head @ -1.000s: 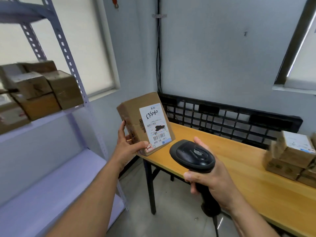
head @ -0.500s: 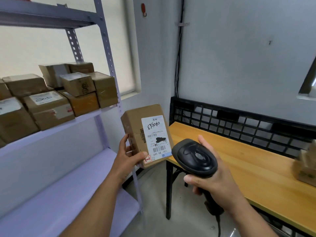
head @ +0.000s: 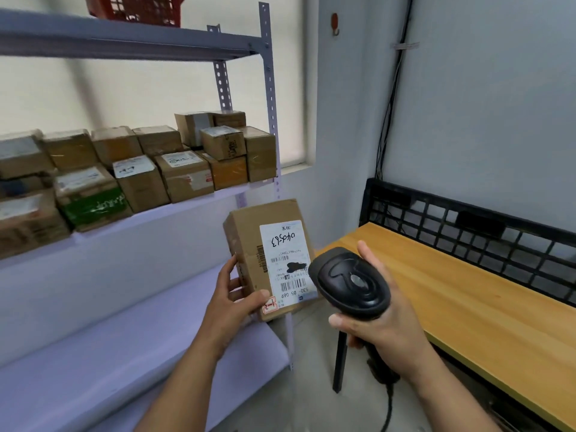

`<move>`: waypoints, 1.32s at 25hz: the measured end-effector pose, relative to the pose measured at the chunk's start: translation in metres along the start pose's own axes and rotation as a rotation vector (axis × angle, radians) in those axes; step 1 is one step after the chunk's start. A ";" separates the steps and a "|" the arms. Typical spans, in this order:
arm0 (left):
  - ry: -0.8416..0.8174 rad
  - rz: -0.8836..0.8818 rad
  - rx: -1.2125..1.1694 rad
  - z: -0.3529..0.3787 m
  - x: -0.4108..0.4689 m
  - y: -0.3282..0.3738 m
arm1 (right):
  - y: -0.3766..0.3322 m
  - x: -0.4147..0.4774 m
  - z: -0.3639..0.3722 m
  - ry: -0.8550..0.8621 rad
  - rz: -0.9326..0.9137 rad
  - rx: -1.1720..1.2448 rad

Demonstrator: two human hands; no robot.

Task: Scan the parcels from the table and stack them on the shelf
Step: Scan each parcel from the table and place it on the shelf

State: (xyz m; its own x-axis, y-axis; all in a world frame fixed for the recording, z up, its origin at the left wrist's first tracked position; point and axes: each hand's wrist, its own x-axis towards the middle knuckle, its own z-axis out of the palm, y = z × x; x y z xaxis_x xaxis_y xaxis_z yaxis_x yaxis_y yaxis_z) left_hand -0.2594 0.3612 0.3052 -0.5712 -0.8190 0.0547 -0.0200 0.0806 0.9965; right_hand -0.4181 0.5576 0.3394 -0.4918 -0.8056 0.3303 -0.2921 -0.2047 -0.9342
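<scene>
The left hand [head: 232, 302] holds a brown cardboard parcel with a white label [head: 249, 247] up in the air, fingers curled round its edge. The right hand [head: 386, 325] has its fingers wrapped tight round a black plastic scanner [head: 350, 282], just beside the label (maybe touching it). More brown boxes [head: 184, 177] sit on the grey metal shelf [head: 149, 218] behind.

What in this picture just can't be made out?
Head view only.
Front window of the scanner: faces away, behind its own body.
Small print on the label of the parcel: too small; one corner behind the scanner.
The leftmost shelf boxes: blurred.
The red basket: cut off by the top edge.
</scene>
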 end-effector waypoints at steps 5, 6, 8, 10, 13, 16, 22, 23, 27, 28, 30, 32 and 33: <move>0.094 0.025 0.049 -0.033 -0.034 0.010 | -0.007 -0.008 0.026 -0.067 -0.028 0.054; 0.116 0.028 0.049 -0.042 -0.040 0.012 | -0.009 -0.008 0.033 -0.075 -0.035 0.060; 0.156 0.041 0.047 -0.059 -0.051 0.016 | -0.013 -0.005 0.048 -0.092 -0.046 0.067; 0.200 0.048 0.055 -0.079 -0.061 0.020 | -0.021 -0.001 0.065 -0.128 -0.065 0.064; 0.258 0.066 0.047 -0.116 -0.069 0.026 | -0.033 0.008 0.098 -0.182 -0.094 0.066; 0.292 0.090 0.050 -0.158 -0.077 0.032 | -0.042 0.019 0.139 -0.210 -0.141 0.052; 0.434 0.121 0.071 -0.282 -0.098 0.050 | -0.063 0.042 0.249 -0.290 -0.160 0.089; 0.478 0.132 0.059 -0.305 -0.100 0.051 | -0.067 0.045 0.268 -0.302 -0.166 0.091; 0.657 0.163 0.061 -0.381 -0.106 0.057 | -0.077 0.061 0.333 -0.351 -0.181 0.093; 0.689 0.165 0.066 -0.398 -0.107 0.058 | -0.078 0.065 0.348 -0.363 -0.186 0.081; 0.740 0.152 0.062 -0.429 -0.104 0.061 | -0.080 0.073 0.375 -0.379 -0.188 0.061; 0.759 0.125 0.063 -0.457 -0.099 0.064 | -0.082 0.079 0.398 -0.381 -0.187 0.054; 0.762 0.104 0.060 -0.468 -0.095 0.065 | -0.083 0.081 0.407 -0.377 -0.187 0.049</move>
State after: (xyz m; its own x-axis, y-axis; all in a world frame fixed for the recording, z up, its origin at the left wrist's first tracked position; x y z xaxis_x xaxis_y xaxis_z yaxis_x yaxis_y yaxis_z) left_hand 0.1773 0.1780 0.3940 0.1494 -0.9688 0.1977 -0.0540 0.1917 0.9800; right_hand -0.1003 0.2830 0.3887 -0.0972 -0.8974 0.4304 -0.3042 -0.3850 -0.8713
